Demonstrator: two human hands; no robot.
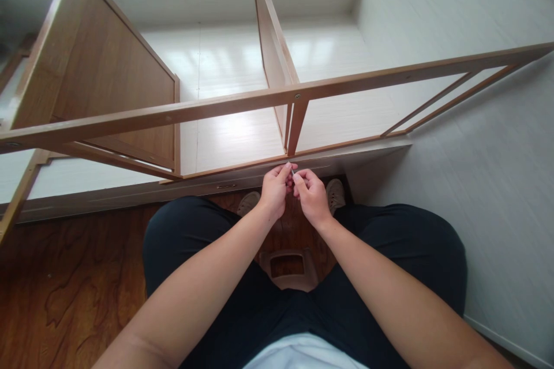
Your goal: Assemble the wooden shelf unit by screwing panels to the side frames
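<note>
My left hand (277, 185) and my right hand (310, 191) meet just in front of the lower rail of a wooden frame. The fingers of both are closed. Between the fingertips shows a small thin metal piece (293, 172), pinched by my right hand; its kind is too small to tell. Whatever the left fingers hold is hidden. Above the hands stands the short middle upright (298, 127), joined to the long top rail (229, 102) with a round metal screw head (297, 95) on it.
A wooden panel (116, 75) stands at the left, and a narrower divider panel (274, 40) runs back toward the window. Underneath lies a pale ledge (229, 57). The wall (489, 173) rises close on the right. A plastic stool (294, 279) shows between the knees.
</note>
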